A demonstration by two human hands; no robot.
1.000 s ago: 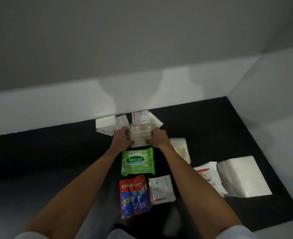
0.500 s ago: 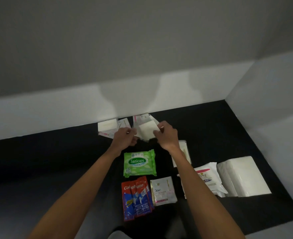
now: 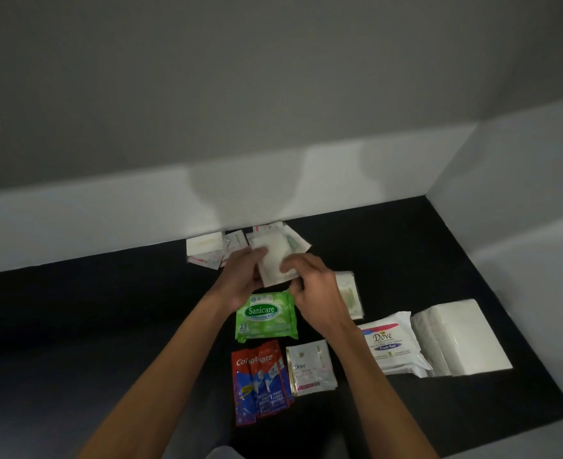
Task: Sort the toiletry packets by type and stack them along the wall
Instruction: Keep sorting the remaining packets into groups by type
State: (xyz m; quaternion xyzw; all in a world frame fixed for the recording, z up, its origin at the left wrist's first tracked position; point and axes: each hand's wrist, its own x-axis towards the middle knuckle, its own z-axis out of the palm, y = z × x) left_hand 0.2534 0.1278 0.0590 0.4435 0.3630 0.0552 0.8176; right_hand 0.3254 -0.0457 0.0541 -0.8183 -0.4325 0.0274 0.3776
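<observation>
Your right hand (image 3: 316, 286) has slid in over the white packet (image 3: 275, 260); left hand (image 3: 243, 276) grips it too, fingers of both clamped on it, beside the wall-side packets (image 3: 205, 244), above the Sanicare wipes (image 3: 266, 314) on the desk (image 3: 405, 260).

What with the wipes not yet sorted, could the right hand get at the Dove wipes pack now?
Probably, once freed: the right hand grips a white packet with the left hand, but the Dove wipes pack lies uncovered on the black surface beside that forearm, nothing between.
</observation>
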